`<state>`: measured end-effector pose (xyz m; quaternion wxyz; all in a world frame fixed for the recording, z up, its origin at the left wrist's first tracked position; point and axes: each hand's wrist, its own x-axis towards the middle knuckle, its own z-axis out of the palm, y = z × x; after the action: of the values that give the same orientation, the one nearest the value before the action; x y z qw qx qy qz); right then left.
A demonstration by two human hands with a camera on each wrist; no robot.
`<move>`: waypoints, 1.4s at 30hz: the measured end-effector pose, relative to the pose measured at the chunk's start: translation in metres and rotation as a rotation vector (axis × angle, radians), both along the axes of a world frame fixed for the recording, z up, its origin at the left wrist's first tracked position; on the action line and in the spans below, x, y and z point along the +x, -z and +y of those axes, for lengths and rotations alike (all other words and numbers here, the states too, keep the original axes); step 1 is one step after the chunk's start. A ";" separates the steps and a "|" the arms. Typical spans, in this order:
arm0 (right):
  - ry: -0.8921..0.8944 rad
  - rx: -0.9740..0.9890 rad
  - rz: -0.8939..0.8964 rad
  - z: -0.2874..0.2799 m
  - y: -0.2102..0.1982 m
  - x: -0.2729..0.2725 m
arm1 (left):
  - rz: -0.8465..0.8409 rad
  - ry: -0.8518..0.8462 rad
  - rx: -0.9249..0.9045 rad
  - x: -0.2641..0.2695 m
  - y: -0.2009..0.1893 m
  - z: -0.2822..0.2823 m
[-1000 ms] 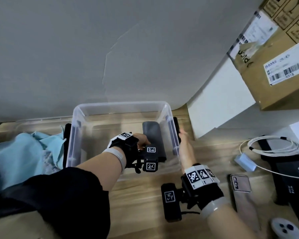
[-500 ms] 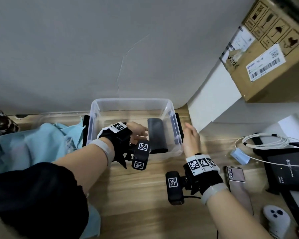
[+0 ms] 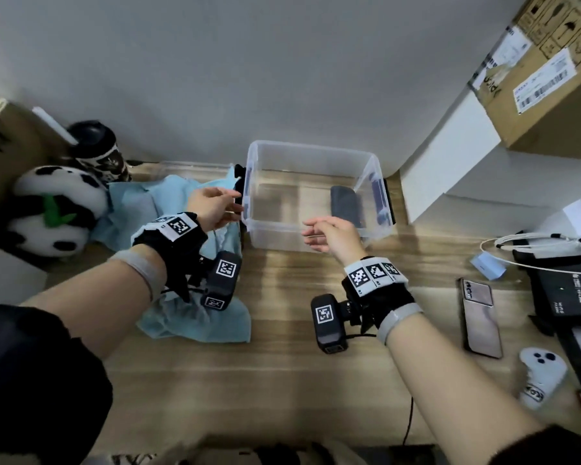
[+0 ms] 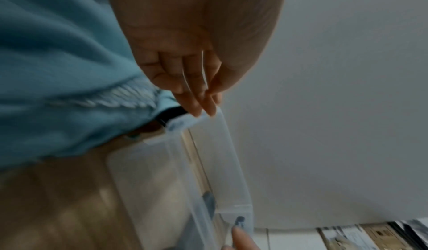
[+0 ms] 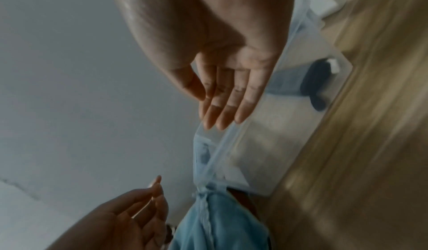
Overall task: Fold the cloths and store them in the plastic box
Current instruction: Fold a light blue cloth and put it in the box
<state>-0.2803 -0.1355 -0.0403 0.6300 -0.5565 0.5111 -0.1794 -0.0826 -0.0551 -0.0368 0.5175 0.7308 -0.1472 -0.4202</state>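
A clear plastic box (image 3: 316, 150) stands on the wooden desk by the wall. A folded dark grey cloth (image 3: 345, 204) lies inside it at the right end. A crumpled light blue cloth (image 3: 195, 320) lies on the desk left of the box. My left hand (image 3: 215, 204) hovers above the blue cloth beside the box's left end, fingers relaxed and empty (image 4: 197, 96). My right hand (image 3: 329, 233) hangs in front of the box's near wall, fingers straight, holding nothing (image 5: 227, 104).
A panda plush (image 3: 54, 213) and a patterned cup (image 3: 98, 152) sit at the left. A cardboard carton (image 3: 544, 72) and a white block (image 3: 450, 156) stand at the right. A phone (image 3: 480, 317), a coiled cable (image 3: 534, 243), a black device (image 3: 571, 293) and a white controller (image 3: 540, 374) lie right of my hands.
Both hands have come out of and away from the box, leaving the grey cloth inside. The left hand moved left over the blue cloth; the right hand moved left along the box front.
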 end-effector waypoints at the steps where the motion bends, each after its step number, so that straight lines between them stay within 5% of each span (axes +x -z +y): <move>1: -0.056 0.027 0.025 0.009 0.004 0.007 | -0.030 -0.048 0.018 0.006 0.005 0.011; 6: -0.271 0.082 0.169 0.051 0.030 0.039 | -0.217 -0.150 0.166 0.033 0.041 0.064; 12: -0.298 0.127 0.235 0.093 0.051 0.076 | -0.373 -0.167 0.398 0.049 0.063 0.113; 22: -0.259 -0.176 0.412 0.112 0.071 0.113 | -0.229 -0.156 0.364 0.045 0.068 0.132; 27: -0.183 -0.281 0.310 0.106 0.056 0.111 | -0.321 -0.175 0.364 0.055 0.061 0.130; 30: -0.140 -0.329 0.156 0.098 0.028 0.107 | -0.398 -0.071 0.255 0.054 0.043 0.118; 36: 0.009 -0.359 -0.157 0.073 -0.042 0.093 | -0.460 0.149 -0.306 0.014 -0.025 0.088; 42: 0.092 -0.515 -0.308 0.053 -0.105 0.067 | -0.696 0.287 -0.415 -0.025 -0.073 0.056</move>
<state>-0.2130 -0.0828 0.0642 0.5294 -0.6405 0.3718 -0.4138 -0.1075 0.0007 0.0360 0.5093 0.6814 -0.4947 -0.1779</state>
